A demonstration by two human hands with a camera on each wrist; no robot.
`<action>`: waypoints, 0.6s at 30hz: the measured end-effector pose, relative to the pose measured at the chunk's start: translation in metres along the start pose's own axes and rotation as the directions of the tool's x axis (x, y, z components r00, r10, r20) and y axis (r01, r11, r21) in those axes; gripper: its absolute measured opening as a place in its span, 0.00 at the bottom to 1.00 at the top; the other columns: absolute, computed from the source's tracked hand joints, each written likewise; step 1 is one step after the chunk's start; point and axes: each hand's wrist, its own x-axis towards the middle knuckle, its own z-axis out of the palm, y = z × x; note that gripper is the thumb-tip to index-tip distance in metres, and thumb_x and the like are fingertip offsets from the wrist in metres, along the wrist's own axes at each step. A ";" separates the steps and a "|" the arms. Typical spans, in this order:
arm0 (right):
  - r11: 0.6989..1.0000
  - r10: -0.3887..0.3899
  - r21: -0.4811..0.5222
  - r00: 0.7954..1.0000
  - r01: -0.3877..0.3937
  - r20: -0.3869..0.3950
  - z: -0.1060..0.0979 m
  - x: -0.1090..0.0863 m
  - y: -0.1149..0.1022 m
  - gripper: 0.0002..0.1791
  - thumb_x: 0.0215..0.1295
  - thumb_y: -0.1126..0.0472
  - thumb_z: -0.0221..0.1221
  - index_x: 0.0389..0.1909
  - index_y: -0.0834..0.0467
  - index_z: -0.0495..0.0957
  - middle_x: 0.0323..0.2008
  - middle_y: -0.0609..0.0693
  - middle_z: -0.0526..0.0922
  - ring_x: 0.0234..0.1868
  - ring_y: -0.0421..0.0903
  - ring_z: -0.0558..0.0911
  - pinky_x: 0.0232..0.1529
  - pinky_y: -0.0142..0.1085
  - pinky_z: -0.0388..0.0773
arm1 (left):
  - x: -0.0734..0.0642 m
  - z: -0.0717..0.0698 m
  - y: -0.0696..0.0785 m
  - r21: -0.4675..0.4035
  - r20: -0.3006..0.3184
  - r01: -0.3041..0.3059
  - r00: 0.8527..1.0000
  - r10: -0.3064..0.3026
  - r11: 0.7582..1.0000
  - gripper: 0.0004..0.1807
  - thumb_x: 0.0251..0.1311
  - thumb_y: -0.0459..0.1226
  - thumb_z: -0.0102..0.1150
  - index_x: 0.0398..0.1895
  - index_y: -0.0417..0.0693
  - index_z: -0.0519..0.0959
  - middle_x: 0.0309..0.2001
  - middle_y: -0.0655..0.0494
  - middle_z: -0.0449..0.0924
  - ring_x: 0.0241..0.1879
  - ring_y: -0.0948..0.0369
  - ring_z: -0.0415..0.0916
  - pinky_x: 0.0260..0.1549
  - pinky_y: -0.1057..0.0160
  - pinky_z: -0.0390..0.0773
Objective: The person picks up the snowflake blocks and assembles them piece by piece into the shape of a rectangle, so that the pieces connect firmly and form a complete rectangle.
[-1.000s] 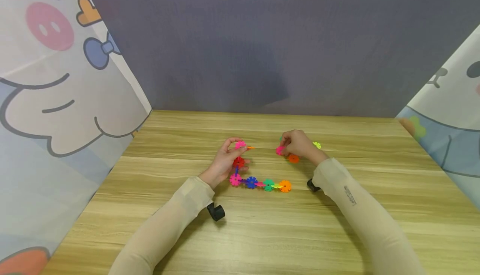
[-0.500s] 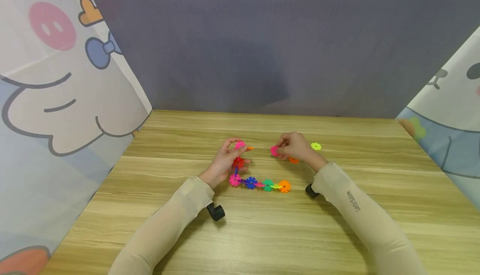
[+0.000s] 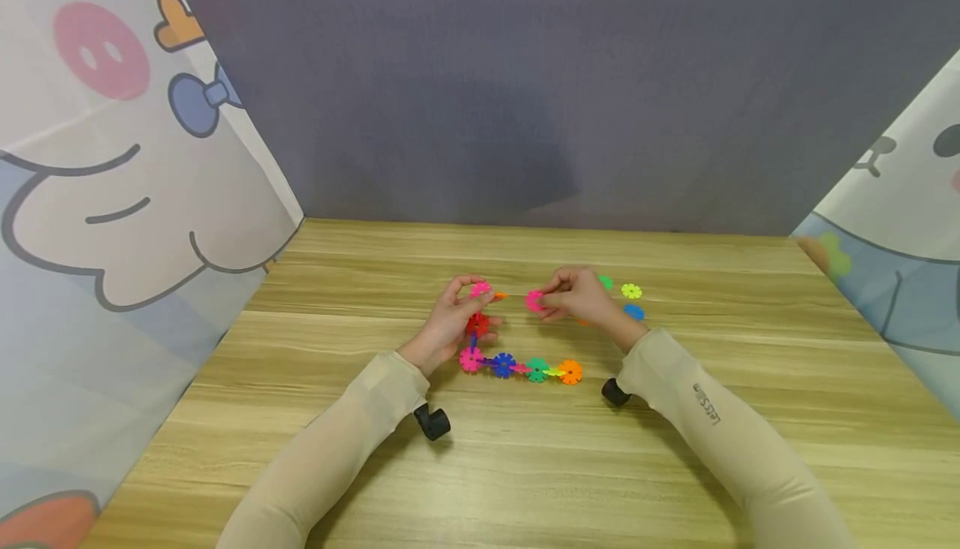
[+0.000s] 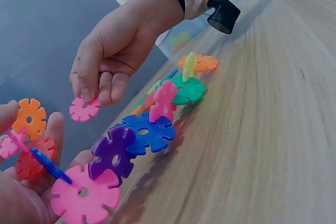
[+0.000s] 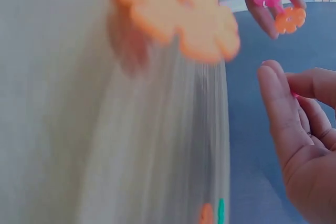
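My left hand (image 3: 444, 328) holds one end of an L-shaped chain of slotted plastic flower discs, raised off the table. That end has a pink disc (image 3: 481, 289), an orange disc (image 4: 30, 119) and a red disc (image 4: 35, 157). From a pink corner disc (image 4: 85, 195) the chain runs right along the table through purple, blue (image 3: 503, 366) and green (image 3: 537, 370) to an orange end disc (image 3: 570, 372). My right hand (image 3: 587, 297) pinches a loose pink disc (image 3: 534, 301) between thumb and fingers, a short gap right of the orange disc in the left hand.
Loose green (image 3: 605, 282), yellow-green (image 3: 632, 291) and blue (image 3: 633, 311) discs lie beyond the right hand, with an orange one mostly hidden below it. Behind the wooden table (image 3: 510, 466) stands a grey panel (image 3: 487, 99). Cartoon-printed cloth hangs at both sides.
My right hand has moved left with the pink disc, closer to the left hand, uncovering the green and blue loose discs. The left hand and the chain have stayed in place.
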 end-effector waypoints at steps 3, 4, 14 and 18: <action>0.996 0.021 0.087 1.000 -0.022 0.016 0.004 0.000 0.001 0.05 0.63 0.78 0.59 0.38 0.77 0.76 0.30 0.63 0.86 0.28 0.50 0.88 0.35 0.45 0.85 | 0.000 0.000 0.000 0.004 -0.004 0.002 1.000 -0.002 1.000 0.24 0.74 0.35 0.53 0.68 0.45 0.60 0.56 0.42 0.78 0.26 0.59 0.84 0.25 0.61 0.85; 0.993 0.031 0.116 0.999 -0.033 0.020 0.005 0.000 0.002 0.05 0.63 0.78 0.59 0.39 0.76 0.76 0.30 0.61 0.86 0.28 0.49 0.87 0.35 0.45 0.85 | 0.000 0.001 0.000 0.004 -0.005 0.002 1.000 -0.002 1.000 0.24 0.74 0.35 0.53 0.68 0.45 0.60 0.57 0.41 0.77 0.26 0.59 0.84 0.25 0.61 0.85; 0.954 0.072 0.289 0.997 -0.079 0.035 0.014 -0.002 -0.002 0.04 0.66 0.77 0.56 0.40 0.71 0.77 0.29 0.54 0.86 0.28 0.46 0.87 0.37 0.40 0.85 | 0.001 0.001 -0.002 -0.001 -0.017 -0.017 1.000 0.017 1.000 0.15 0.73 0.35 0.54 0.59 0.49 0.66 0.53 0.45 0.80 0.26 0.59 0.84 0.26 0.58 0.85; 0.939 0.059 0.337 0.997 -0.071 0.045 0.017 -0.001 -0.001 0.06 0.66 0.78 0.55 0.36 0.67 0.79 0.28 0.53 0.86 0.29 0.45 0.87 0.37 0.39 0.85 | 0.001 0.001 -0.002 -0.001 -0.018 -0.008 1.000 0.008 1.000 0.13 0.73 0.35 0.54 0.56 0.51 0.67 0.52 0.48 0.80 0.27 0.58 0.84 0.27 0.57 0.85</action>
